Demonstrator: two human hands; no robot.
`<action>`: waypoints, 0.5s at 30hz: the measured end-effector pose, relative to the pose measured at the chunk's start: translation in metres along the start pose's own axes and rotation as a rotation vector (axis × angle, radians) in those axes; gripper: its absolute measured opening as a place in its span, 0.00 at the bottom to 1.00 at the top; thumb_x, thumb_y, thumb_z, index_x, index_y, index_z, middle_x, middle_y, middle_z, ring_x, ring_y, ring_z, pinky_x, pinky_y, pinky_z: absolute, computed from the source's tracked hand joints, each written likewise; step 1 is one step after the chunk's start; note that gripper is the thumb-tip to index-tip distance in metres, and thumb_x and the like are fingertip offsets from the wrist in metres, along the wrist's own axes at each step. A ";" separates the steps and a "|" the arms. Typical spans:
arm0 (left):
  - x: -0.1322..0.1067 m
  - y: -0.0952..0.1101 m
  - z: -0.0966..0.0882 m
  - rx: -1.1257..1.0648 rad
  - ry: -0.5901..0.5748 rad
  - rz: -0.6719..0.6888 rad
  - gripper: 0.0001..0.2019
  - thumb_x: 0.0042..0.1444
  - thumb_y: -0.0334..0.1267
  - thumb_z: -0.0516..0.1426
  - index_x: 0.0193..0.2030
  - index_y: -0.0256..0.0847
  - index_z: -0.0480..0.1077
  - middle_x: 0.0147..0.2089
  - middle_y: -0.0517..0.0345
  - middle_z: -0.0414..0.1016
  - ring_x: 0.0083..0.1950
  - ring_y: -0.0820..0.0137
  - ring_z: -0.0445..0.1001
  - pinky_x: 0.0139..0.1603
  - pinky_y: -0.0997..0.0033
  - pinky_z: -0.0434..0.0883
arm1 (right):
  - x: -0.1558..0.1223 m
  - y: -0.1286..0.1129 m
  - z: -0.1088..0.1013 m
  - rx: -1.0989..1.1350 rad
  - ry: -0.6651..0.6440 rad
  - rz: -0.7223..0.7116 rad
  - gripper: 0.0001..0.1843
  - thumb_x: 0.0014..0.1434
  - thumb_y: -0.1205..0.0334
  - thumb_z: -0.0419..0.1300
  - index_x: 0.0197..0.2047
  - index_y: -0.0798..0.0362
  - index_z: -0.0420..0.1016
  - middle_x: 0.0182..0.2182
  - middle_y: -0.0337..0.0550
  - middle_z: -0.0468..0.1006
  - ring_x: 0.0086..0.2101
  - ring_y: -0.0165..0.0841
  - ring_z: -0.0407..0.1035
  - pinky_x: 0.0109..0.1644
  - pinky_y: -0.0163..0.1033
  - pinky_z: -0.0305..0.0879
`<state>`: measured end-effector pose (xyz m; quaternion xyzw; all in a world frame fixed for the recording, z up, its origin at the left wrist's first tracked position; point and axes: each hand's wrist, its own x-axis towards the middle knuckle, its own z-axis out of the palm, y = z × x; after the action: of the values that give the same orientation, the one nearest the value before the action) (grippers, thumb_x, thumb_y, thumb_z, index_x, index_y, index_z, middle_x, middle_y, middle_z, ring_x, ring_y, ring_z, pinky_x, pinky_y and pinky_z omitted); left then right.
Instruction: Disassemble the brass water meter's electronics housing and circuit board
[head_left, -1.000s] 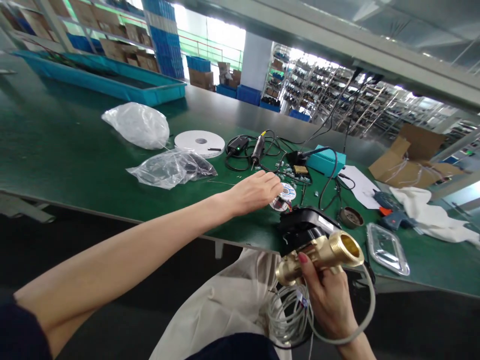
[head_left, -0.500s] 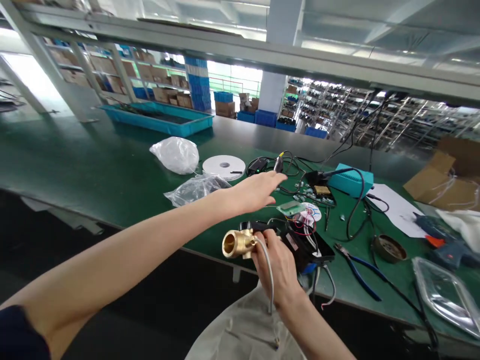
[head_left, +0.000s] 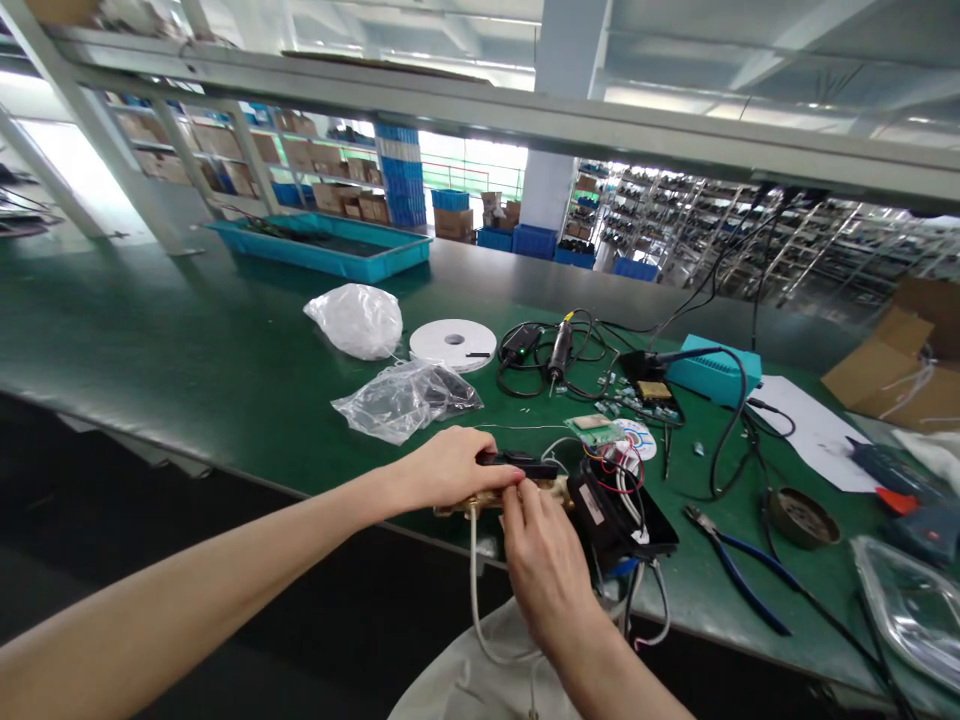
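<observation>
At the bench's front edge, a brass valve (head_left: pixel 491 498) with a black part (head_left: pixel 536 466) along its top is held between both hands. My left hand (head_left: pixel 446 468) is closed over its left end, thumb and fingers on the black part and the brass. From the near side, my right hand (head_left: pixel 547 545) grips the middle, its fingertips beside my left fingers. A grey cable (head_left: pixel 475 580) hangs down from the valve. Joined at its right is an open black housing (head_left: pixel 626 515) with red and white wires, and a green circuit board (head_left: pixel 595 429) lies behind it.
Blue-handled cutters (head_left: pixel 739 570), a round brown dish (head_left: pixel 802 517) and a clear plastic cover (head_left: pixel 911 605) lie to the right. Behind are an electric screwdriver (head_left: pixel 559 350), a teal soldering station (head_left: pixel 716 370), a white reel (head_left: pixel 435 342), plastic bags (head_left: pixel 401 400) and a blue tray (head_left: pixel 367 265).
My left hand has come down from above the bench onto the valve and closed on it. The valve's open brass end, visible before, is now covered. My right hand keeps its hold.
</observation>
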<state>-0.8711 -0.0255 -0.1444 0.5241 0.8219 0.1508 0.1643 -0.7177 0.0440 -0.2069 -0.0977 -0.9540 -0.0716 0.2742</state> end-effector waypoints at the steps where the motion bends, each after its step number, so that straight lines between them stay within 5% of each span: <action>1: -0.003 0.000 0.004 0.059 0.105 0.054 0.22 0.57 0.56 0.53 0.35 0.36 0.71 0.34 0.54 0.73 0.36 0.65 0.70 0.35 0.69 0.63 | -0.004 0.000 -0.003 0.000 0.010 -0.014 0.21 0.54 0.80 0.46 0.50 0.65 0.67 0.38 0.57 0.75 0.36 0.41 0.70 0.37 0.44 0.71; 4: -0.010 -0.003 0.017 0.234 0.328 0.179 0.18 0.56 0.50 0.57 0.40 0.34 0.70 0.39 0.51 0.72 0.42 0.62 0.69 0.44 0.63 0.64 | -0.013 0.001 -0.015 0.031 0.059 -0.076 0.23 0.54 0.80 0.44 0.51 0.68 0.68 0.44 0.60 0.75 0.40 0.42 0.70 0.38 0.44 0.71; 8: -0.012 -0.011 0.029 0.249 0.423 0.169 0.17 0.55 0.48 0.59 0.43 0.36 0.68 0.40 0.52 0.71 0.43 0.62 0.68 0.46 0.61 0.65 | -0.009 0.014 -0.036 0.155 0.090 -0.119 0.16 0.59 0.74 0.48 0.46 0.62 0.73 0.44 0.54 0.77 0.39 0.40 0.71 0.39 0.43 0.72; 12: -0.010 -0.018 0.026 0.168 0.417 0.128 0.17 0.53 0.47 0.61 0.43 0.37 0.69 0.40 0.53 0.72 0.44 0.62 0.68 0.48 0.59 0.65 | 0.033 0.050 -0.054 0.339 0.027 -0.012 0.12 0.61 0.66 0.51 0.43 0.57 0.74 0.41 0.48 0.77 0.40 0.35 0.71 0.45 0.40 0.70; 15: -0.009 -0.019 0.021 0.122 0.400 0.134 0.16 0.52 0.48 0.61 0.39 0.37 0.70 0.37 0.54 0.72 0.42 0.61 0.69 0.49 0.57 0.66 | 0.084 0.090 -0.054 0.405 -0.091 0.123 0.12 0.61 0.63 0.51 0.40 0.54 0.75 0.38 0.43 0.77 0.37 0.31 0.71 0.41 0.36 0.67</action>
<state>-0.8742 -0.0394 -0.1706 0.5465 0.8090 0.2121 -0.0444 -0.7394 0.1339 -0.1090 -0.1017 -0.9526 0.1430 0.2487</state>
